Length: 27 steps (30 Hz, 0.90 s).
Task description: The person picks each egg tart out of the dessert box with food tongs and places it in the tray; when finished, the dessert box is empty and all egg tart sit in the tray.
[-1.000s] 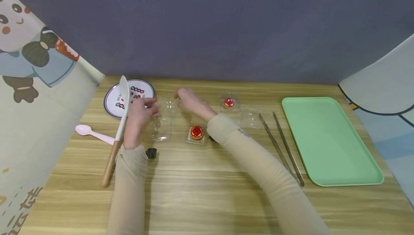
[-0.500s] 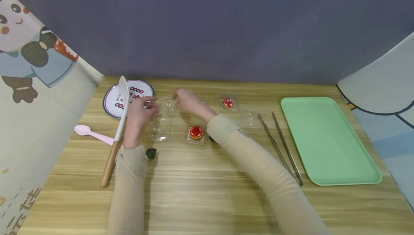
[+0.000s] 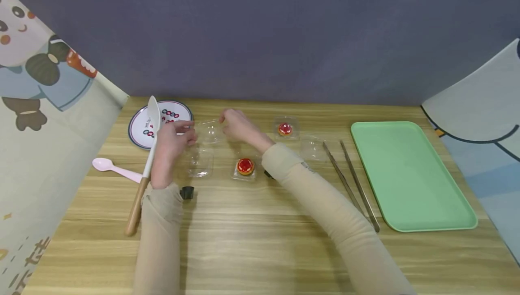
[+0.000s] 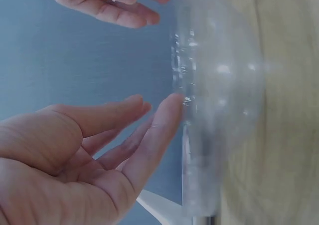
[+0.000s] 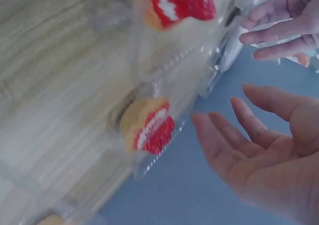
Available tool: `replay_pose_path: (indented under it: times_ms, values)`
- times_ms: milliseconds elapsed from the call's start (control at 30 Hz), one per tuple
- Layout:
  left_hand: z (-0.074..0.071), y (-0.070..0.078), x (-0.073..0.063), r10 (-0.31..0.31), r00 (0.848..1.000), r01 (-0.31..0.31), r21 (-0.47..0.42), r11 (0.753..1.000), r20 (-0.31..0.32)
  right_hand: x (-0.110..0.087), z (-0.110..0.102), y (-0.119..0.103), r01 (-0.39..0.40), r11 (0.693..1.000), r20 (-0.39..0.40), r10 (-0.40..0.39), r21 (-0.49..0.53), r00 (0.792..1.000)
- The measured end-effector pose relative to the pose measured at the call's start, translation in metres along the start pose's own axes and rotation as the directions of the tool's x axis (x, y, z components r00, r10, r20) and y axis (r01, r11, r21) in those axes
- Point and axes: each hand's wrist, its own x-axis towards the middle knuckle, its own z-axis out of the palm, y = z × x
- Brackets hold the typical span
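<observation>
My left hand (image 3: 172, 139) reaches over a hinged clear plastic box (image 3: 201, 165), fingers slightly bent and spread. In the left wrist view, one fingertip is right at the edge of the clear plastic (image 4: 224, 80). Opposite it, my right hand (image 3: 239, 126) hovers at the far side of the box's raised clear lid (image 3: 211, 131), its fingers loosely bent around nothing. Below the right wrist sits a red-topped tart (image 3: 245, 166) in a clear box. Another red tart (image 3: 285, 129) sits boxed farther back. The right wrist view shows a boxed tart (image 5: 154, 127) beside the right hand's fingertips.
A white-and-wood ladle-like utensil (image 3: 140, 205) leans across the printed plate (image 3: 140, 126) at the left, by a pink spoon (image 3: 126, 173). Metal tongs (image 3: 359, 186) and a green tray (image 3: 414, 177) lie right. Another clear plastic piece (image 3: 313, 149) lies near the tongs.
Both hands stay over the clear box with little movement; the left hand has shifted slightly left. The clear lid between the hands shows a more distinct upper edge. The camera view drifts slightly.
</observation>
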Motion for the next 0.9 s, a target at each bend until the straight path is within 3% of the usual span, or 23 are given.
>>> replay_pose_path:
  times_ms: [200,367,567,900]
  values:
    - [-0.004,0.013,-0.004,0.004,1.0,-0.004,-0.025,1.0,-0.008,-0.007,-0.021,0.009,0.004,1.0,-0.073,-0.003,0.022,0.997]
    - [0.001,0.025,-0.007,0.046,0.999,-0.044,-0.12,0.992,0.011,-0.021,-0.042,0.023,0.011,0.997,-0.152,0.002,0.083,0.988]
    - [0.03,0.052,-0.012,0.074,0.995,-0.057,-0.218,0.974,0.073,-0.046,-0.066,0.051,-0.013,0.984,-0.199,0.048,0.177,0.979]
    - [0.081,0.082,-0.012,0.089,0.976,-0.041,-0.235,0.971,0.201,-0.071,-0.086,0.095,-0.089,0.958,-0.229,0.155,0.274,0.961]
